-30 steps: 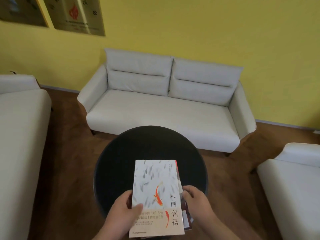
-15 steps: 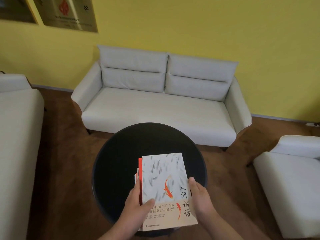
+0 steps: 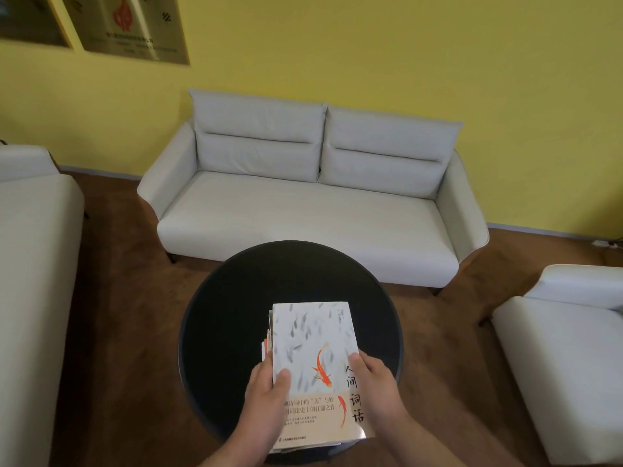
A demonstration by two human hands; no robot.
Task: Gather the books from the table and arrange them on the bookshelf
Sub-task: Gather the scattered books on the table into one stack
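Squared up the stack of books [image 3: 310,335] since earlier — gripping both side edges with left hand [image 3: 266,399] and right hand [image 3: 379,389], thumbs on cover, over black table [image 3: 229,298].

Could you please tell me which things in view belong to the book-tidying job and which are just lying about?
Belonging to the job:
stack of books, gripped by the left hand and right hand
round black table under it

Just standing about:
white sofa
left couch
right armchair
framed pictures
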